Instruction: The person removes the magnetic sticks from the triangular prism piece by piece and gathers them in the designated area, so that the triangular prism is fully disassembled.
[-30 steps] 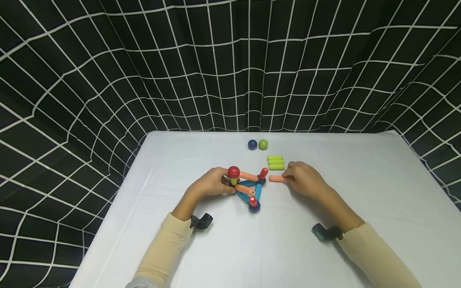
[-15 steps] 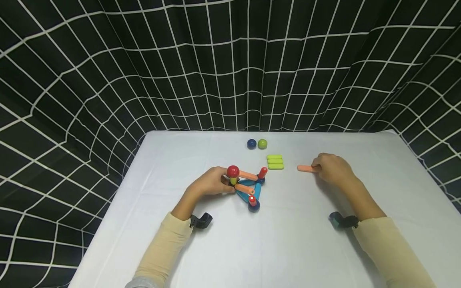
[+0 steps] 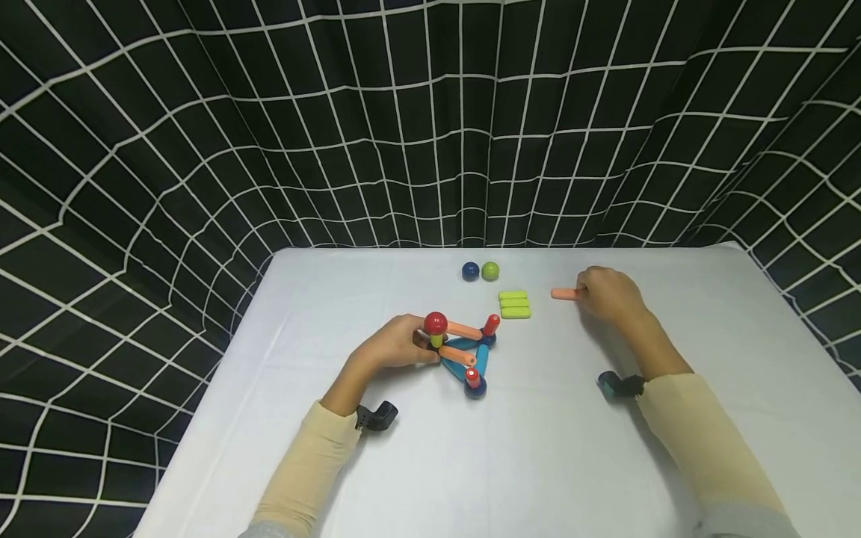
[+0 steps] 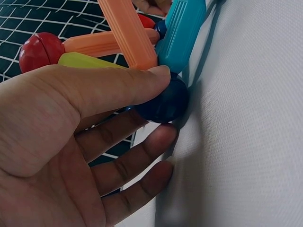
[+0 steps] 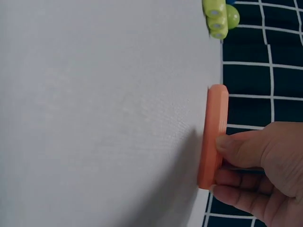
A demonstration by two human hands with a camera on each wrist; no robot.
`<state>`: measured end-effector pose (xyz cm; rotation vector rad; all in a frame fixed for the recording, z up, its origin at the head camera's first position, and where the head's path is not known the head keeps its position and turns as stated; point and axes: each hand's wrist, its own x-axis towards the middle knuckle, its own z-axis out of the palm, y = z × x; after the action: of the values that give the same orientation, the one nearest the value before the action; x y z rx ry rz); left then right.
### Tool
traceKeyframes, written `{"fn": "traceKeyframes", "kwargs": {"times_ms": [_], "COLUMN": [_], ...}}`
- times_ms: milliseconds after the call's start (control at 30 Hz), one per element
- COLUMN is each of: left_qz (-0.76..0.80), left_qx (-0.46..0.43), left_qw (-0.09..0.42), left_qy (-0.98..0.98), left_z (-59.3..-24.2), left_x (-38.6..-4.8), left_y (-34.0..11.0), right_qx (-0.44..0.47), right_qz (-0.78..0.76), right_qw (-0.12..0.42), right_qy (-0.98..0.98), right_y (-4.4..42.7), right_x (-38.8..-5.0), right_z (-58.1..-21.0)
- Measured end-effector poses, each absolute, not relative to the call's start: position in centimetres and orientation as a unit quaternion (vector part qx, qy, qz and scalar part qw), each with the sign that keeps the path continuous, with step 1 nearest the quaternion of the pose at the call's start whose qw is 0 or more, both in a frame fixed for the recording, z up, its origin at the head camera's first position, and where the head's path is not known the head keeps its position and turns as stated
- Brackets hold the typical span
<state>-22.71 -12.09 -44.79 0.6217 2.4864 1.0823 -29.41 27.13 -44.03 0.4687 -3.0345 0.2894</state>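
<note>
My left hand [image 3: 397, 344] holds a corner of a toy construction of rods and balls. In the left wrist view, its thumb and fingers close round a dark blue ball [image 4: 163, 104] at that corner. The construction has a triangle of blue rods [image 3: 482, 357], red upright rods [image 3: 492, 324], orange rods [image 3: 459, 356] and a red ball [image 3: 436, 323] on top of a lime rod [image 3: 436, 340]. To the right, my right hand [image 3: 610, 295] pinches a loose orange rod [image 5: 214, 132] near one end, at the white tabletop and apart from the construction.
Several lime rods [image 3: 514, 305] lie side by side behind the construction. Farther back sit a loose dark blue ball [image 3: 470, 271] and a green ball [image 3: 490, 270]. A dark curtain with white grid lines [image 3: 464, 149] hangs behind the white table [image 3: 538, 463].
My right hand has carried the orange rod away from the construction, first to the right, then toward the table's far side. The left hand and the construction have stayed in place.
</note>
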Motion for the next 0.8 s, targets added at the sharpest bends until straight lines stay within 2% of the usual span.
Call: {"fn": "traceKeyframes", "kwargs": {"times_ms": [233, 367, 500, 600, 800], "left_qz": [0.382, 0.38, 0.381, 0.38, 0.387], "left_qx": [0.214, 0.21, 0.215, 0.216, 0.22], "left_qw": [0.177, 0.179, 0.183, 0.182, 0.176], "left_qy": [0.882, 0.883, 0.88, 0.881, 0.878], "left_z": [-44.6, -44.6, -44.7, -44.8, -44.7], "left_x": [-22.6, -22.5, -22.5, -22.6, -22.6], "left_y": [-12.0, -12.0, -12.0, -12.1, -12.1], "right_qx": [0.131, 0.139, 0.182, 0.239, 0.339], "right_qz": [0.131, 0.152, 0.209, 0.282, 0.375], "right_qw": [0.015, 0.038, 0.064, 0.027, -0.1], "right_qy": [-0.982, -0.978, -0.959, -0.929, -0.857], "right_y": [27.2, 26.2, 23.2, 19.8, 14.6], "right_x": [-29.3, -27.6, -24.8, -22.5, -20.0], "right_z": [-44.3, -44.1, -42.6, -40.9, -39.4]}}
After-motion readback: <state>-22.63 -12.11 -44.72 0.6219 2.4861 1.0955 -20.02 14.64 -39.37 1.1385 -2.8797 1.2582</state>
